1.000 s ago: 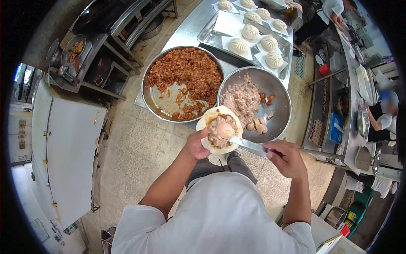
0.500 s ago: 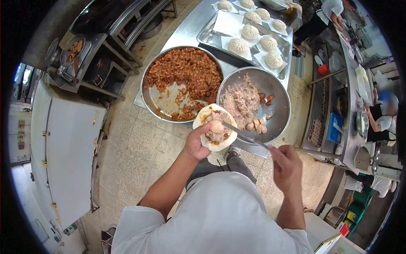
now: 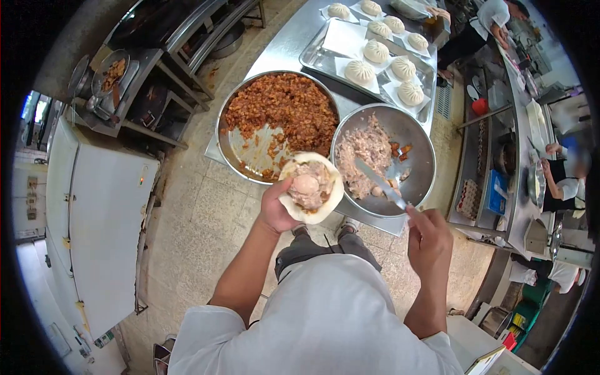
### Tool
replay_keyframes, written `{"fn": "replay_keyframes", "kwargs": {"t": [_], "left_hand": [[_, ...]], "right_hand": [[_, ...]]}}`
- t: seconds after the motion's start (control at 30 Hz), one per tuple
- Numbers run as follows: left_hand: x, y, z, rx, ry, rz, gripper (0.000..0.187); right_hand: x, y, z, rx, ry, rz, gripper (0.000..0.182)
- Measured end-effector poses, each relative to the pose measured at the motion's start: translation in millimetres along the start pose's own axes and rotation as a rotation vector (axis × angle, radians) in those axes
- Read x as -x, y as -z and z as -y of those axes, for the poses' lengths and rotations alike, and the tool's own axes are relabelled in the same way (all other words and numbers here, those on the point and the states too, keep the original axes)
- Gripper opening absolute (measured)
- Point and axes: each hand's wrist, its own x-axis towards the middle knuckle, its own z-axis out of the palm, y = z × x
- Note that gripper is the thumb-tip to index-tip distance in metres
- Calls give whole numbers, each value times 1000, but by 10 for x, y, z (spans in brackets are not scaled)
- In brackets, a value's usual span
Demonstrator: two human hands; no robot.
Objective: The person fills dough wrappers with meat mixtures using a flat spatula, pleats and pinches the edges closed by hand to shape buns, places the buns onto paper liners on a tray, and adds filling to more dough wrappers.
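Observation:
On my left hand (image 3: 279,209) rests a round dough wrapper (image 3: 330,203), held from below and at its edge. Pale minced meat with a round lump on top (image 3: 306,184) fills its middle, with some reddish-brown filling at the rim. My right hand (image 3: 430,232) grips a flat metal spatula (image 3: 389,190), its blade over the bowl of pale minced meat (image 3: 362,150). That steel bowl (image 3: 425,140) also holds a few reddish bits and pale lumps. To its left stands a wide pan (image 3: 220,134) of chunky reddish-brown filling (image 3: 281,103).
Behind the bowls, a metal tray (image 3: 306,59) carries several pleated buns (image 3: 360,72) on paper squares. A white cabinet (image 3: 115,219) stands at left, near a dark stove (image 3: 147,34). Shelving and a long counter (image 3: 519,187) run along the right, where co-workers (image 3: 565,178) stand.
The spatula has moved from the filling in the wrapper to over the meat bowl. My left hand has shifted slightly left with the wrapper, and the view has shifted a little.

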Motion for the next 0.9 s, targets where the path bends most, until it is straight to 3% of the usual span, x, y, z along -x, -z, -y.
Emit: {"fn": "replay_keyframes", "kwargs": {"t": [0.07, 0.1, 0.17, 0.23, 0.3, 0.33, 0.4, 0.43, 0.5, 0.53, 0.6, 0.67, 0.73, 0.8, 0.9], "left_hand": [[24, 23, -88, -118, 65, -57, 76], [56, -23, -57, -69, 4, 20, 77], [83, -177, 24, 99, -76, 168, 78], [7, -174, -7, 26, 2, 133, 78], [-39, -163, -12, -123, 96, 33, 81], [-47, -237, 10, -120, 102, 40, 81], [20, -468, 82, 44, -38, 221, 84], [70, -562, 117, 125, -94, 261, 87], [46, -574, -4, 57, 35, 276, 88], [14, -568, -96, -20, 139, 300, 89], [11, -504, -138, -164, 205, 246, 91], [91, -585, -71, -240, 112, 214, 90], [196, -665, 46, -80, 73, 276, 93], [250, -701, 110, -26, 63, 359, 96], [309, -528, 226, -193, 83, 251, 99]], "right_hand": [[-58, -158, -119, 392, -88, 106, 22], [-55, -352, -254, 500, -53, 211, 13], [-43, -828, -359, 510, -92, 313, 10], [-101, -950, -253, 513, -122, 307, 10], [-117, -821, -111, 504, 132, 187, 16], [-129, -750, -33, 512, 126, 185, 16], [-67, -663, 116, -23, 134, -35, 18], [1, -689, 148, -18, 115, -35, 18], [148, -761, 191, -982, -349, 137, 22], [196, -819, 201, -982, -353, 124, 22], [280, -955, 244, -1392, -535, 213, 28], [319, -968, 328, -1420, -529, 149, 30], [357, -894, 366, -1555, -481, 20, 29], [403, -857, 320, -1539, -491, 48, 26], [479, -857, 238, -1490, -534, 120, 21]]}}
